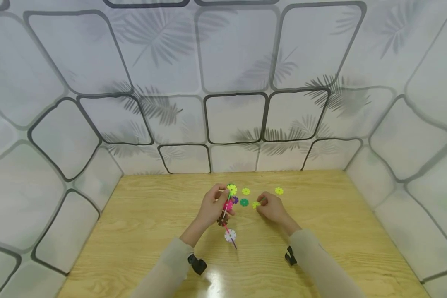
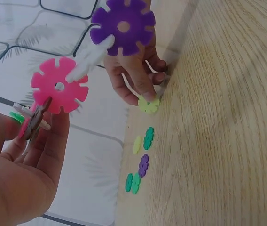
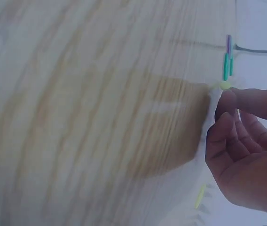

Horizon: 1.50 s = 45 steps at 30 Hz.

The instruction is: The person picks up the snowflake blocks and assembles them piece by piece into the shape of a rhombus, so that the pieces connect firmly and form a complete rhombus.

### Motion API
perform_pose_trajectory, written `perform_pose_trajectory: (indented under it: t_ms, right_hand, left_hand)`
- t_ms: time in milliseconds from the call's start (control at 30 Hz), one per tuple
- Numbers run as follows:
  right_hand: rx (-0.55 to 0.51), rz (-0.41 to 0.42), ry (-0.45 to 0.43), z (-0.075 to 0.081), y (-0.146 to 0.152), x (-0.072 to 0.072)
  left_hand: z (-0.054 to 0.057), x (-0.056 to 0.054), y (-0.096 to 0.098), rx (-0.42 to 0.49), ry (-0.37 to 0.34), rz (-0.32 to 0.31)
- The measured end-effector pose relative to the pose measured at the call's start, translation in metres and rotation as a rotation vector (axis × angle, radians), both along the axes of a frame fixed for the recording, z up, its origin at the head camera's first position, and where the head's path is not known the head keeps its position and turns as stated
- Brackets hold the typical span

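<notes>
My left hand (image 1: 210, 205) grips a chain of notched plastic flower discs slotted into one another. In the left wrist view its pink disc (image 2: 67, 87) faces the camera by the fingers, followed by a white disc (image 2: 91, 59) nearly edge-on and a purple disc (image 2: 133, 28) at the near end. From the head, a brown disc (image 1: 222, 220) and another white disc (image 1: 230, 236) hang toward me. A bright yellow disc (image 1: 231, 189) shows past the left fingertips. Right of it, my right hand (image 1: 273, 208) pinches a yellow-green disc (image 2: 149, 105) between thumb and fingers, low over the table.
Loose discs lie on the wooden table (image 1: 134, 244) between and beyond the hands: a yellow one (image 1: 246, 191), a green one (image 1: 244, 202) and a purple one (image 1: 235, 200). Another yellow disc (image 1: 279, 191) lies beyond the right hand. A patterned wall (image 1: 234, 120) borders the back.
</notes>
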State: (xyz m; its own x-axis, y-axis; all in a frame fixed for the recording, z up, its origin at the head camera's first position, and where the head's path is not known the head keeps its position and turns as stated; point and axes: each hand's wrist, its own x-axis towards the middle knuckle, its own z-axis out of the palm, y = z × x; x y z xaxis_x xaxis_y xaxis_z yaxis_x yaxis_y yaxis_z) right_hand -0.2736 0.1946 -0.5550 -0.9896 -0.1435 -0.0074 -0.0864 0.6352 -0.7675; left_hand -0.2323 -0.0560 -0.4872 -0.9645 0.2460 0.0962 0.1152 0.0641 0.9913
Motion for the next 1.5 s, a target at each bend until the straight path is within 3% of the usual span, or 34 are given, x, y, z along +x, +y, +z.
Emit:
perform_pose_trajectory:
  t_ms: [167,400,767,1167,1500]
  right_hand:
    - [-0.027,0.007,0.043,0.009,-0.003,0.005]
    - [-0.16,0.022,0.082,0.034,-0.011,0.016]
    - [-0.237,0.067,0.164,0.062,-0.022,0.03]
    - [-0.264,0.084,0.208,0.074,-0.033,0.042]
    - [-0.238,0.106,0.266,0.076,-0.039,0.046]
  left_hand:
    - [0.001,0.001,0.0,-0.001,-0.013,-0.006]
    - [0.001,0.0,0.0,0.006,-0.035,-0.012]
    - [0.003,0.0,0.002,0.027,-0.028,-0.039]
    - [0.005,0.001,0.005,0.047,-0.052,-0.022]
    - [0.008,0.004,0.008,0.062,-0.038,-0.063]
